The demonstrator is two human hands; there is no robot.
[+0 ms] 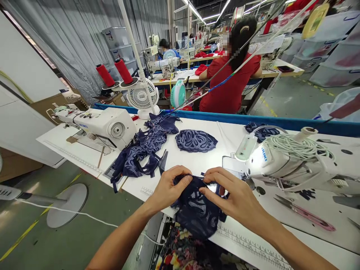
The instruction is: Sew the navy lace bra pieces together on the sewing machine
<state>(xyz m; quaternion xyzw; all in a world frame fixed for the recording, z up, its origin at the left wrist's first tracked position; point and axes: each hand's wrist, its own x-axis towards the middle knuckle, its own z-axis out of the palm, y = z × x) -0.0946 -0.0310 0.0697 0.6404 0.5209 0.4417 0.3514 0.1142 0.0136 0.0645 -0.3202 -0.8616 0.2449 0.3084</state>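
A dark navy lace garment piece (198, 215) hangs over the table's front edge, its top edge pinched between both hands. My left hand (173, 185) closes thumb and fingers on the upper left of the fabric. On the upper right, my right hand (229, 191) pinches the edge of the same piece. Beyond the hands, a patterned lace piece (196, 141) lies flat on the white table (191, 159). A heap of similar navy lace garments (144, 148) is spread to the left of it.
At the right stands a sewing machine (270, 159), with pink-handled scissors (306, 215) in front of it. Another machine (108, 125) is at the left, near a white fan (143, 95) and red thread cones (123, 71). A person in red (227, 84) sits beyond the table.
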